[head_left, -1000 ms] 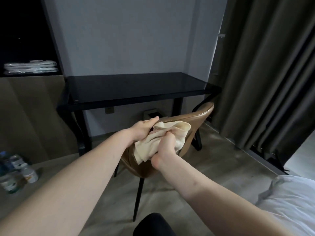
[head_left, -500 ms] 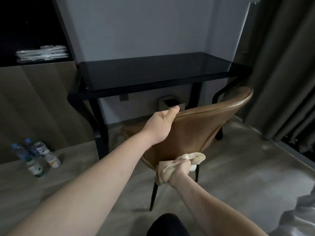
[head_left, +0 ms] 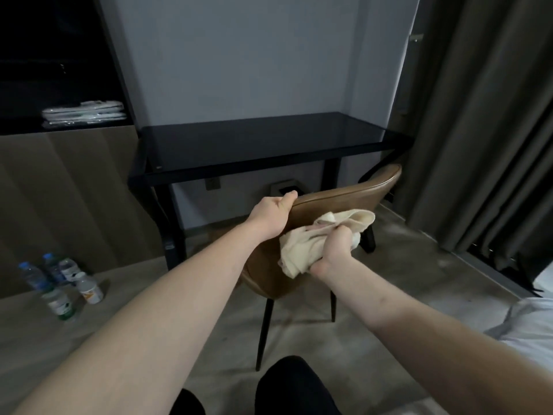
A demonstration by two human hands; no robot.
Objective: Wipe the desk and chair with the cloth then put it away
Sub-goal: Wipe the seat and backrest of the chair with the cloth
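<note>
Left hand grips the top edge of the chair backrest; right hand clutches the bunched cloth against the backrest's rear face, apparently in contact. Desk stands beyond. Risk: a hard stroke could tip or slide the chair if the steadying grip loosens.
</note>
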